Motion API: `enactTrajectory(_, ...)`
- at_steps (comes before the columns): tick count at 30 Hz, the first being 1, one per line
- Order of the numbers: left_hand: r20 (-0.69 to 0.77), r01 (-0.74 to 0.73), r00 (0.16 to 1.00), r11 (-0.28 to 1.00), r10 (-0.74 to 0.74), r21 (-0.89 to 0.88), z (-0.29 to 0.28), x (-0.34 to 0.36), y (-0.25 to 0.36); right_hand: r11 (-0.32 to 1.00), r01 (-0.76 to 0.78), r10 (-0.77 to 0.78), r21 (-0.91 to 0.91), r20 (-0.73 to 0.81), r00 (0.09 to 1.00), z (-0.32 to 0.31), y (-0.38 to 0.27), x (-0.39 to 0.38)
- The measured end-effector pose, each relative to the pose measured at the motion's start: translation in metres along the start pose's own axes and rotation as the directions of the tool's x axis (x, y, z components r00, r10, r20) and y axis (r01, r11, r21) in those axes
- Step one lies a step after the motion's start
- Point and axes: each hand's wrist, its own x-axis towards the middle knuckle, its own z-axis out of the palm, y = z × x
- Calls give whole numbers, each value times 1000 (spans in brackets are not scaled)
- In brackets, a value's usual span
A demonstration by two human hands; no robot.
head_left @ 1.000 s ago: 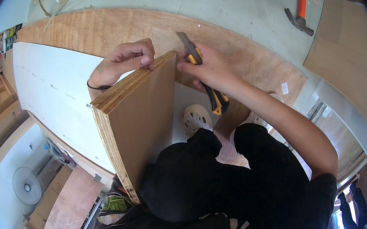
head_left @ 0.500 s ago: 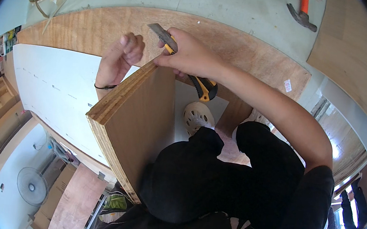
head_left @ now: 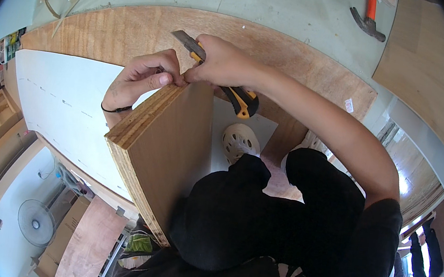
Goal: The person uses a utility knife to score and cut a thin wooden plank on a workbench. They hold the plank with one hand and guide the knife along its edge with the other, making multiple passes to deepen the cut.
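A thick plywood board [head_left: 169,143] stands on edge between my arms, its layered top edge facing up. At the far end of that edge, my left hand [head_left: 143,76] is closed, thumb and fingers pinched together against the board's corner; anything between them is too small to make out. Next to it, my right hand [head_left: 223,64] grips a yellow and black utility knife [head_left: 242,101], and its fingertips also touch the board's far corner. The knife's wide blade points away to the upper left, above the board.
Under the board lie a brown plywood sheet [head_left: 277,48] and a white sheet [head_left: 66,100]. A hammer [head_left: 368,24] with an orange handle rests on the floor at the far right, beside another wood panel [head_left: 436,65]. A fan [head_left: 37,223] stands at lower left.
My left hand has come down and right from a loose curl above the board to a pinch at its corner. My right hand with the utility knife has shifted slightly left.
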Motion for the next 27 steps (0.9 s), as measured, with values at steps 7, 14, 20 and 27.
enactTrajectory(7, -21, -37, 999, 993, 34, -114, 2, 1, -8, 991, -121, 107, -52, -217, 970, -14, 26, 9)
enactTrajectory(14, -355, -82, 934, 951, -31, -299, 19, 3, -29, 975, -128, 74, -180, -281, 957, -38, 60, -9)
enactTrajectory(20, -798, 49, 599, 998, -68, -48, 1, 14, -70, 830, 90, -289, -550, -286, 914, -43, 81, -18)
enactTrajectory(27, -866, 60, 449, 960, 220, 275, 2, 4, -98, 828, 4, -220, -561, -319, 922, -37, 83, -26)
